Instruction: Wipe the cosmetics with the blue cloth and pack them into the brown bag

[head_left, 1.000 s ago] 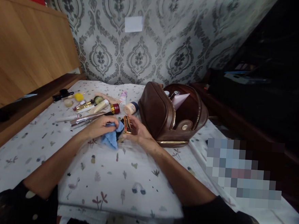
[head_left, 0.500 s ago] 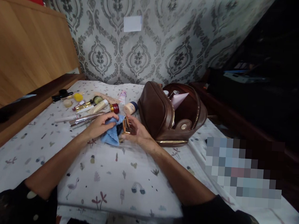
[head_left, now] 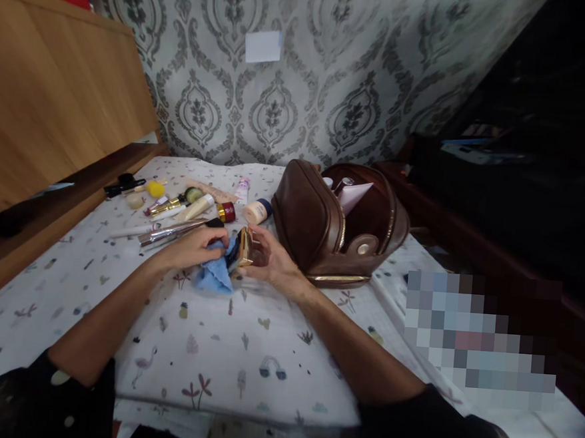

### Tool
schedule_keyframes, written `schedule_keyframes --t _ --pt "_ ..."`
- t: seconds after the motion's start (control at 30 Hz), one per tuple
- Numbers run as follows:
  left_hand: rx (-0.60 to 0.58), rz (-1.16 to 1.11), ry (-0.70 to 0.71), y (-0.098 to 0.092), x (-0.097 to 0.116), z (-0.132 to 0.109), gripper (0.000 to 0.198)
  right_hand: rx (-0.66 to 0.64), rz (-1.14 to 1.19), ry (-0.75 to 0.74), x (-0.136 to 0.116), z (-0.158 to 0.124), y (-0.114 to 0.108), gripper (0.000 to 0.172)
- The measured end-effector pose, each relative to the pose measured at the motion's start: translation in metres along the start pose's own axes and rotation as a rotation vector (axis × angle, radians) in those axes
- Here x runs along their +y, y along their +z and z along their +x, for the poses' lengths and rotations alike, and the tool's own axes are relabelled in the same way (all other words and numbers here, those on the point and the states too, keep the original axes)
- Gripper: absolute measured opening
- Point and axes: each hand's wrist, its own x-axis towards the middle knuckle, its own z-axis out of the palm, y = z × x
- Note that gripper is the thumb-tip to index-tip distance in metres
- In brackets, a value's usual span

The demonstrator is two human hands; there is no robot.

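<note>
My left hand (head_left: 203,246) is closed on a crumpled light-blue cloth (head_left: 214,275), which hangs below the fingers against a dark part of the compact. In my right hand (head_left: 270,257) is a gold-edged makeup compact (head_left: 245,246), gripped by its outer side and tilted up on edge. Both hands are close together, just above the printed sheet (head_left: 223,347). Right behind them lie a dark-red jar with a gold band (head_left: 226,212) and a beige bottle with a navy cap (head_left: 257,211). Silver tubes (head_left: 164,235) lie beyond my left hand.
An unzipped brown leather cosmetic bag (head_left: 307,213) stands to the right, with a pale pink packet (head_left: 355,198) poking out. A yellow sponge (head_left: 155,189), a cream tube (head_left: 198,207) and several other cosmetics lie at the back left. A wooden cabinet (head_left: 65,96) borders the left side.
My left hand and the blue cloth have shifted slightly left and down from the compact's face, showing more of it. The right hand keeps its hold. The view has moved a little.
</note>
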Motion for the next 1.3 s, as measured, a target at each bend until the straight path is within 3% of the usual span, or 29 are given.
schedule_keyframes --t 0.2,0.43,0.67,0.93,1.17,1.3 --pt "-0.103 -0.141 0.038 -0.006 0.011 -0.003 0.020 0.048 -0.038 -0.007 0.002 0.001 0.001 0.081" --pt "-0.031 -0.275 0.091 -0.004 0.012 -0.005 0.028 0.133 -0.080 -0.022 0.001 0.002 0.001 0.078" --pt "-0.249 -0.243 0.167 -0.013 0.003 -0.003 0.027 0.127 -0.126 -0.054 0.004 0.000 0.006 0.080" --pt "-0.334 -0.176 0.111 -0.018 -0.009 -0.002 0.024 0.206 -0.098 -0.041 0.004 -0.001 0.010 0.079" --pt "-0.227 -0.234 -0.061 -0.014 -0.009 -0.002 0.019 0.344 -0.020 -0.053 0.005 0.000 0.006 0.078" --pt "-0.026 -0.396 -0.192 -0.003 -0.014 0.001 0.017 0.329 0.025 -0.062 -0.001 -0.002 0.009 0.074"
